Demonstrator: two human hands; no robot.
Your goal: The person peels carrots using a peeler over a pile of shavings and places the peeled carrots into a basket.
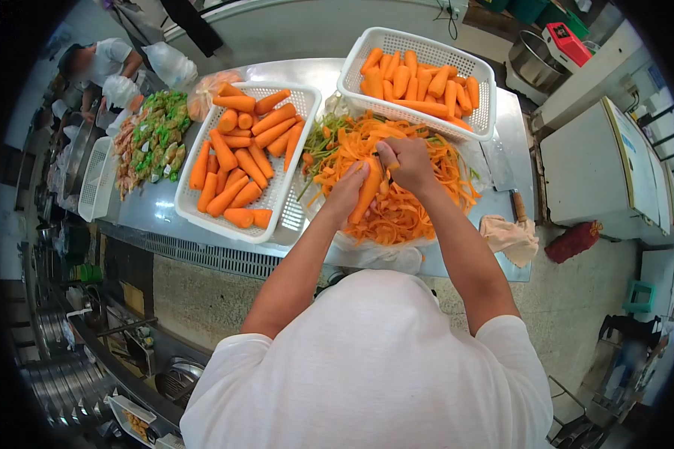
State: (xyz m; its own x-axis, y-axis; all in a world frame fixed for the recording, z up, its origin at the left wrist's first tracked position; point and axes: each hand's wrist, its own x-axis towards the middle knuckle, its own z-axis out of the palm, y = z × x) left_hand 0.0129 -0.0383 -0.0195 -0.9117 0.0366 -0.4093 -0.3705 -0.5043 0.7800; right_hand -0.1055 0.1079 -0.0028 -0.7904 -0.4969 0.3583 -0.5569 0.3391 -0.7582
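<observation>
My left hand [347, 196] is wrapped round a carrot [366, 193], held tilted above a heap of orange peelings [404, 217]. My right hand [410, 164] is closed on a peeler [385, 184], mostly covered by the fingers, right beside the carrot's upper part. Green carrot tops [320, 144] lie at the heap's left edge. A white perforated basket [185, 196] full of carrots stands to the left. Behind the heap, another white basket [481, 73] holds more carrots.
A cleaver [499, 166] with a wooden handle and a crumpled cloth [511, 238] lie at the metal table's right side. Green-wrapped bundles [161, 127] are piled on the left. A person [112, 58] works at the far left. A white fridge [603, 168] stands right.
</observation>
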